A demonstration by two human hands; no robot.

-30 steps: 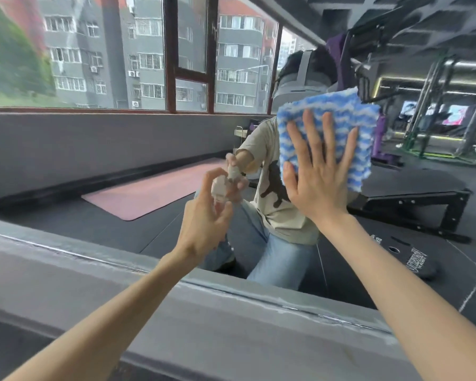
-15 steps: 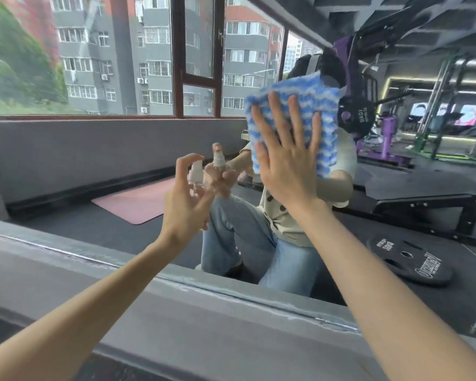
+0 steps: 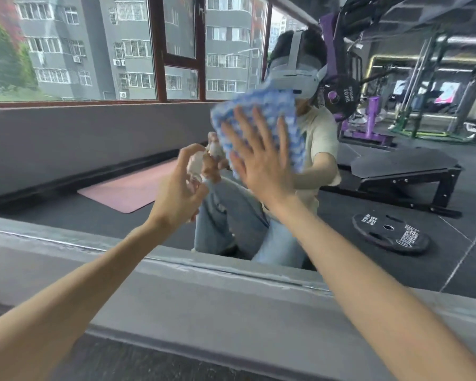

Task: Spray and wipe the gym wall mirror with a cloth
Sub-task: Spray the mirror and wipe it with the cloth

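Note:
The wall mirror [image 3: 94, 149] fills the upper view above a grey ledge. My right hand [image 3: 259, 163] lies flat with fingers spread, pressing a blue-and-white striped cloth [image 3: 272, 116] against the glass at about face height. The cloth is blurred by motion. Just to its left, my left hand [image 3: 179, 193] grips a small white spray bottle [image 3: 195, 165], nozzle up and held close to the glass. The mirror shows a kneeling person holding the same bottle and cloth.
A grey ledge [image 3: 204, 303] runs along the mirror's bottom edge in front of me. Reflected in the glass are a pink mat [image 3: 132, 191], a black bench [image 3: 407, 171], a weight plate [image 3: 390, 235] on the floor, purple gym machines and windows.
My right hand has slid the cloth left and downward across the glass. My left hand keeps the spray bottle beside it, now nearly touching the cloth's lower left corner.

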